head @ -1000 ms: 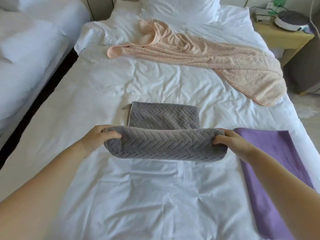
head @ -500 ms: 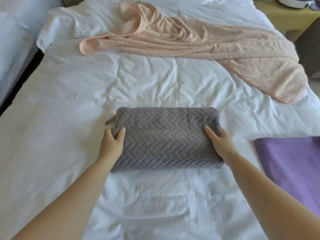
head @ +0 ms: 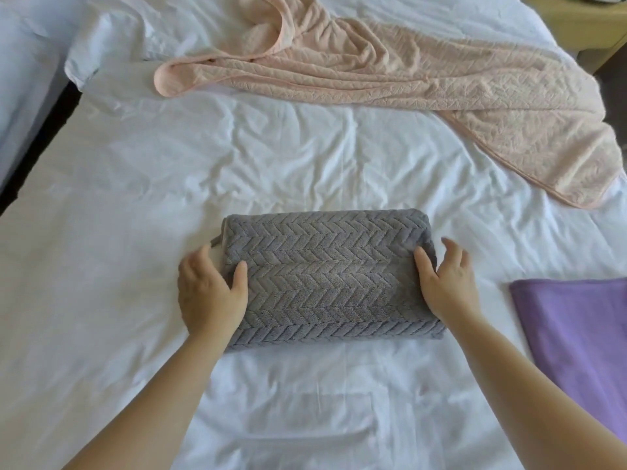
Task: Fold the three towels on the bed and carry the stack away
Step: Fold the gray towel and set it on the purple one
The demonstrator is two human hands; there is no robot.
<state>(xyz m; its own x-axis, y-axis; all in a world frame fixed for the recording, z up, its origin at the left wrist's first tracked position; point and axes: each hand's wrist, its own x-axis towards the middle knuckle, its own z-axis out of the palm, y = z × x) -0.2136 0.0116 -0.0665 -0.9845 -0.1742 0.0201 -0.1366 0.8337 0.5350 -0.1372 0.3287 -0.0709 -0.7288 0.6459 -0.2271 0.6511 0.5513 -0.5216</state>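
Forearms: two bare forearms reach in from the near edge, one on each side of the folded towel.
Left hand: lies at the left end of the grey towel, thumb on its top, fingers loose and blurred beside the end; the grip is spread, pinching nothing.
Right hand: rests at the right end of the same towel, thumb on the top surface, fingers splayed and lifted off the cloth; grip spread as well.
Grey towel: folded into a thick rectangle (herringbone weave), lying flat on the bed in the middle of the view, a small tab sticking out at its far left corner.
Purple towel: to the right of the grey one and apart from it, flat, running off the right edge of the view.
Bed: white, creased sheet under everything.
Peach towel: farthest away, unfolded and rumpled, stretched across the bed from left of centre to the right edge.
Nightstand: yellowish, at the far right corner.
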